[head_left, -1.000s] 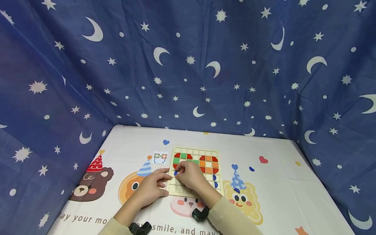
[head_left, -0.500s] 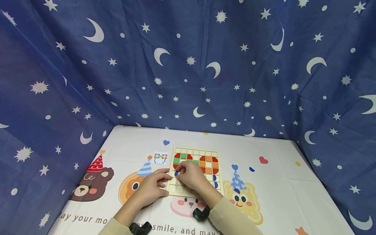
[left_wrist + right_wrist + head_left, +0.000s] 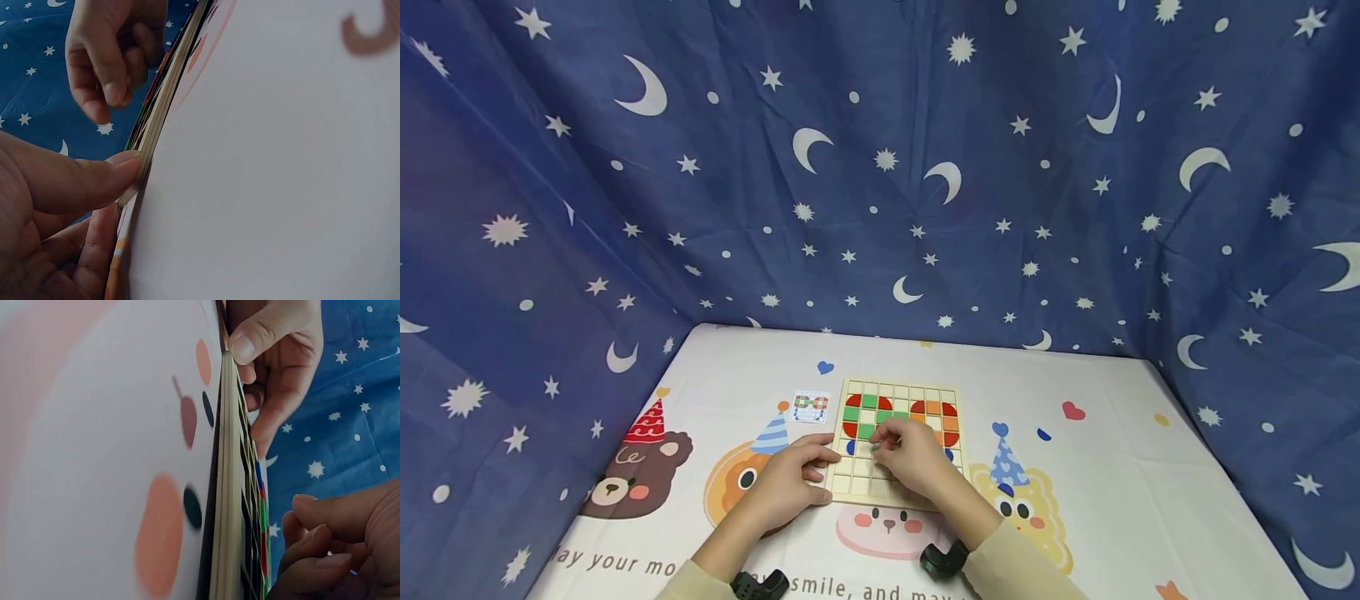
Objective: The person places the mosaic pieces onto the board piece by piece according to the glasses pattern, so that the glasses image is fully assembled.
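Observation:
My left hand (image 3: 790,479) holds the near left corner of a wooden grid board (image 3: 861,485), its thumb (image 3: 100,181) against the front edge and a finger along the left side. Over the middle of the board hovers my right hand (image 3: 916,460), fingers loosely bent, with no piece visible between them. Red, green and orange pieces form two rings joined by green on the board. A blue rounded piece (image 3: 851,447) lies in a cell below the left ring. Another blue piece (image 3: 950,455) shows at the right, partly hidden by the right hand.
A small pattern card (image 3: 811,406) lies left of the board's far corner. Loose blue pieces lie on the printed cloth to the right, one (image 3: 1044,434) farther back and one (image 3: 1006,490) nearer. A starry blue curtain (image 3: 880,183) encloses the table.
My right hand has moved off the blue piece at the left and shifted right across the board. That piece now shows fully. My left hand stays at the corner.

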Available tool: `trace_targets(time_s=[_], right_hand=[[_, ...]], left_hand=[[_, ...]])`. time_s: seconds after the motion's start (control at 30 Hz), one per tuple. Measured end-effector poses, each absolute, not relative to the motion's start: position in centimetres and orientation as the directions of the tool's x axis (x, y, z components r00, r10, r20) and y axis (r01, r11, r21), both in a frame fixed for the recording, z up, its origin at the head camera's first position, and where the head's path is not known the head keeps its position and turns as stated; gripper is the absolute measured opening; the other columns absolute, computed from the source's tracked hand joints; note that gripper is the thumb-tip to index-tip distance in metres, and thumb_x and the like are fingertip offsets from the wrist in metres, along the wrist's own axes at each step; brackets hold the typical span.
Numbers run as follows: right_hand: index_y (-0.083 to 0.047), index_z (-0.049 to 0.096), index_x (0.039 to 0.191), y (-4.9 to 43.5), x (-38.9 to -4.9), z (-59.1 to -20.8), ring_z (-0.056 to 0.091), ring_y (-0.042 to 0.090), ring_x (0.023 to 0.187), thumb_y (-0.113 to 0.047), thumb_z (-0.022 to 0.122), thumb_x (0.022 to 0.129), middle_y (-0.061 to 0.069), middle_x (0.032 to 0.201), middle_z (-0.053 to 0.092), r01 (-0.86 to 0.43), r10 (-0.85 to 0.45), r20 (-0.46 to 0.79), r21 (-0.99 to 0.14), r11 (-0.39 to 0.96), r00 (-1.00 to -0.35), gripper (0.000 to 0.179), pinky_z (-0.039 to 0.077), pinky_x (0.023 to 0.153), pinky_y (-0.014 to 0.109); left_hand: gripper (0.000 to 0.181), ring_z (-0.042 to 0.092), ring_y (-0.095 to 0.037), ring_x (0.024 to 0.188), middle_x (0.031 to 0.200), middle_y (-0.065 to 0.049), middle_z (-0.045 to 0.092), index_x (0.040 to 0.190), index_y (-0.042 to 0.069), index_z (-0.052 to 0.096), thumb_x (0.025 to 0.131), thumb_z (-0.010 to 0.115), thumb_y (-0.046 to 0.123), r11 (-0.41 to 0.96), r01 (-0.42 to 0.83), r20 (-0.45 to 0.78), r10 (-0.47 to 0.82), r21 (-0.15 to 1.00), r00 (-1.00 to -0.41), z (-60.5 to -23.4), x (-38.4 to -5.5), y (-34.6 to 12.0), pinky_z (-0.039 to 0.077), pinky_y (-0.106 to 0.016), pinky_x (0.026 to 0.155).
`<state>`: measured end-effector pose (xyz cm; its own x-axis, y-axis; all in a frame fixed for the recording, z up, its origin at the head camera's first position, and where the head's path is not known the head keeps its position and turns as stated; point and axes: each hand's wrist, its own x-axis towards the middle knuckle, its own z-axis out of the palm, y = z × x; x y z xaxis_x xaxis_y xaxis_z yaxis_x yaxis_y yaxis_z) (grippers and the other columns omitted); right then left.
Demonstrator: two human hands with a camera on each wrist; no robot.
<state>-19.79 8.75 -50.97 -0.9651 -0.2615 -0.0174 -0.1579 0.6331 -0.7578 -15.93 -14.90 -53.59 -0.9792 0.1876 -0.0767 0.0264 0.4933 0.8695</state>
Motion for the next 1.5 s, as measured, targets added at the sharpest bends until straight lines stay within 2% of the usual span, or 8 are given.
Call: trace_targets(time_s=[0.2,0.4,0.67,0.87,1.07,1.27,1.4,1.5], right_hand=[[-0.015,0.077,0.099,11.6,-18.8,-50.8,0.057,0.015,0.078,-0.004,0.078,0.093,-0.004,0.082,0.064,-0.134,-0.229,-0.019,-0.761,0.635,-0.973,0.013,0.048,0.067,0.024],[-0.015,0.077,0.098,14.9,-18.1,-50.2,0.056,0.016,0.076,0.003,0.074,0.094,-0.004,0.084,0.065,-0.062,-0.140,-0.037,-0.765,0.641,-0.989,0.018,0.047,0.063,0.023],[-0.014,0.077,0.101,20.4,-17.0,-49.6,0.054,0.017,0.075,0.000,0.078,0.091,-0.001,0.086,0.064,0.041,-0.040,-0.096,-0.714,0.699,-0.995,0.018,0.046,0.056,0.023],[-0.013,0.076,0.099,24.0,-16.3,-50.2,0.055,0.016,0.074,-0.003,0.083,0.088,-0.001,0.084,0.063,0.076,-0.002,-0.119,-0.645,0.761,-0.993,0.017,0.046,0.060,0.025],[-0.012,0.073,0.097,25.8,-15.5,-50.8,0.055,0.017,0.068,-0.002,0.086,0.083,0.001,0.083,0.059,0.145,0.032,-0.190,-0.618,0.773,-0.981,0.022,0.051,0.049,0.028],[-0.015,0.075,0.095,25.9,-15.5,-51.0,0.056,0.017,0.070,0.004,0.080,0.087,0.002,0.085,0.060,0.123,0.011,-0.184,-0.612,0.781,-0.983,0.020,0.052,0.050,0.027],[-0.017,0.079,0.098,25.6,-15.8,-51.0,0.059,0.016,0.081,0.008,0.076,0.090,0.001,0.092,0.064,0.090,-0.010,-0.162,-0.596,0.798,-0.987,0.026,0.054,0.062,0.025],[-0.015,0.077,0.103,25.6,-15.9,-51.0,0.057,0.017,0.087,0.004,0.080,0.088,0.000,0.094,0.064,0.091,-0.005,-0.159,-0.589,0.803,-0.987,0.024,0.052,0.067,0.025]], left_hand=[[0.053,0.063,-0.013,0.095,0.158,0.005,0.058,0.116,0.020,0.080,0.072,0.089,-0.007,0.502,0.014,-0.087,0.177,0.865,-0.980,-53.7,-15.8,-14.8,0.055,-0.020,0.081],[0.052,0.063,-0.012,0.096,0.158,0.003,0.058,0.117,0.019,0.080,0.073,0.089,-0.006,0.508,0.037,-0.070,0.189,0.860,-0.979,-53.6,-15.9,-15.0,0.055,-0.020,0.082],[0.052,0.063,-0.013,0.097,0.158,0.003,0.058,0.117,0.020,0.079,0.073,0.089,-0.006,0.502,0.024,-0.081,0.186,0.865,-0.979,-53.7,-15.8,-14.9,0.055,-0.020,0.082],[0.051,0.063,-0.013,0.096,0.158,0.003,0.059,0.116,0.019,0.079,0.073,0.089,-0.006,0.502,0.028,-0.078,0.190,0.864,-0.979,-53.7,-15.9,-14.8,0.055,-0.020,0.082],[0.051,0.063,-0.014,0.098,0.158,0.002,0.059,0.117,0.018,0.079,0.073,0.088,-0.006,0.500,0.029,-0.076,0.189,0.865,-0.979,-53.7,-16.0,-14.8,0.056,-0.020,0.082],[0.051,0.063,-0.014,0.097,0.158,0.003,0.059,0.117,0.018,0.079,0.073,0.088,-0.007,0.502,0.021,-0.081,0.181,0.865,-0.980,-53.4,-15.8,-14.8,0.055,-0.020,0.082],[0.051,0.063,-0.012,0.097,0.158,0.002,0.059,0.117,0.018,0.080,0.073,0.088,-0.006,0.505,0.026,-0.077,0.182,0.863,-0.980,-53.4,-15.7,-14.8,0.056,-0.020,0.082],[0.050,0.063,-0.011,0.096,0.157,0.001,0.060,0.116,0.018,0.080,0.073,0.088,-0.005,0.505,0.033,-0.070,0.185,0.862,-0.980,-53.3,-15.7,-14.7,0.056,-0.020,0.082]])
